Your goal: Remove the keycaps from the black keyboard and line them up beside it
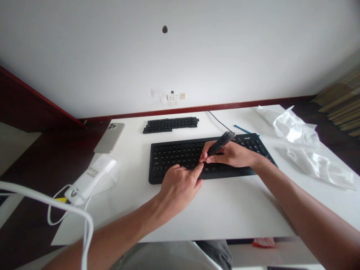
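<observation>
A black keyboard [182,154], long and rectangular, lies flat across the white worktop [233,206], its dark keys [168,157] marked in pale print. Above it, a thick black pen-shaped tool [221,143] slants in the right hand [229,154], upper end to the right, lower end hidden.

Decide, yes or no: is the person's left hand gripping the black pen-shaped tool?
No, the right hand grips the black pen-shaped tool, while the left hand lies over the computer keyboard's front edge.
</observation>
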Tool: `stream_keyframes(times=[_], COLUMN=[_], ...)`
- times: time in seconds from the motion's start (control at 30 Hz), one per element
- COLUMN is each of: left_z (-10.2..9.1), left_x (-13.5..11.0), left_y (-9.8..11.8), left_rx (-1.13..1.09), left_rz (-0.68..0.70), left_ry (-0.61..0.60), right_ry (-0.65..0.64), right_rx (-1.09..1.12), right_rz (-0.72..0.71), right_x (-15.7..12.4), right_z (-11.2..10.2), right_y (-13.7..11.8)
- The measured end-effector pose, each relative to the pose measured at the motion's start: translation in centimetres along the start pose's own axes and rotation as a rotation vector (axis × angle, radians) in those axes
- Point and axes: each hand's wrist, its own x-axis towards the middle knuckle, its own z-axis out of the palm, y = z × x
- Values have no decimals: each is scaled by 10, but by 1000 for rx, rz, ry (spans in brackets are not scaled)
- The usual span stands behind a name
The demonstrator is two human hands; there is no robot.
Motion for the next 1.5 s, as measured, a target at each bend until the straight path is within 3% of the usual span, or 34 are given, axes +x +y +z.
stream_keyframes(times=[0.17,0.4,0.53,0.87,1.07,1.27,1.43,1.5], left_z=[1,6,7,2,-4,-15,-39,-48], left_x=[1,7,11,21,22,27,39,49], left_y=[-4,-18,-22,-26,-30,-60,-90,-98], left_rx=[-41,-131,-171,-292,-417,-415,-249,-152], left_rz=[-15,-47,-81,-206,-211,-301,-372,-376], left_ry=[10,65,62,8,28,183,327,326], right_ry=[50,362,443,460,474,494,473,456], right_rx=[15,-108,-133,-151,-133,-103,-48,-17], right_rz=[0,-6,-36,-20,-7,-33,-42,-52], right_x=[2,8,9,9,10,10,12,13], right_z=[4,6,2,7,7,7,10,10], right_y=[3,10,11,9,8,6,8,10])
